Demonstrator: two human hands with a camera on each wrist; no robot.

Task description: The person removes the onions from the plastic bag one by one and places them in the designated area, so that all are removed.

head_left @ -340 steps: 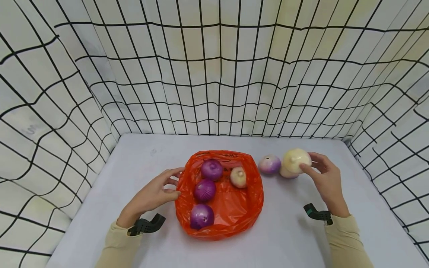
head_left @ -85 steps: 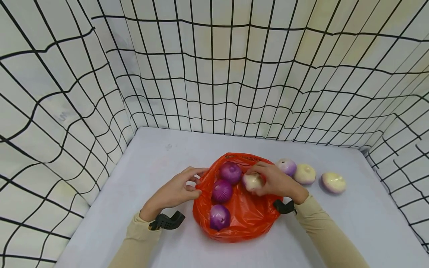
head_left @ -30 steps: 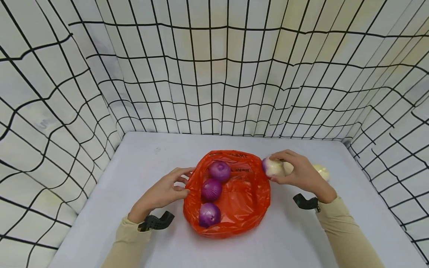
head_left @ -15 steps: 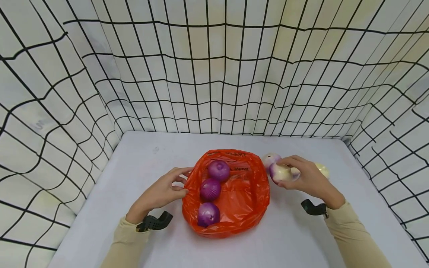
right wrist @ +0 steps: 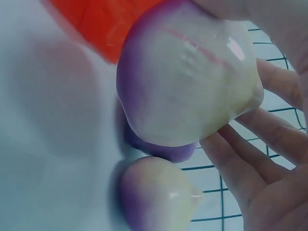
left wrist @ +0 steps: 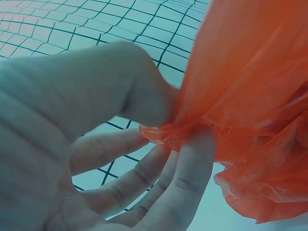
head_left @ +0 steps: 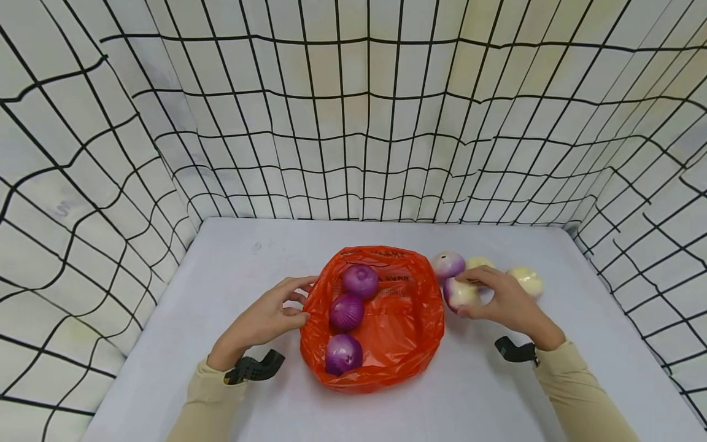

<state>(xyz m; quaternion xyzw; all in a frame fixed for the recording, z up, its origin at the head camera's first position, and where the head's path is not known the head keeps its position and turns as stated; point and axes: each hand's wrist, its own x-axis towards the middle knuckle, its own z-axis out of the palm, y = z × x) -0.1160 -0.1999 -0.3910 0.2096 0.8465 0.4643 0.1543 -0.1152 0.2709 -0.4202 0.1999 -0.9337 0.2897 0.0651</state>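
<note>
Counting three purple onions (head_left: 346,312), four pale onions (head_left: 460,293)

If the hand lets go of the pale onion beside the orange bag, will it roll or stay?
The pale onion looks round and glossy, so it may roll a little. The neighbouring onions sit still on the flat table, so it probably settles. It seems firm, not floppy.

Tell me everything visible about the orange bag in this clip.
The orange bag is thin, crinkly, glossy plastic, lying open on the pale table, mouth up, rim rolled down, with dark print on its far edge. Three purple onions sit in a row along its left side. The left hand pinches its left edge between thumb and fingers. The right hand holds a whitish onion just outside its right side.
</note>
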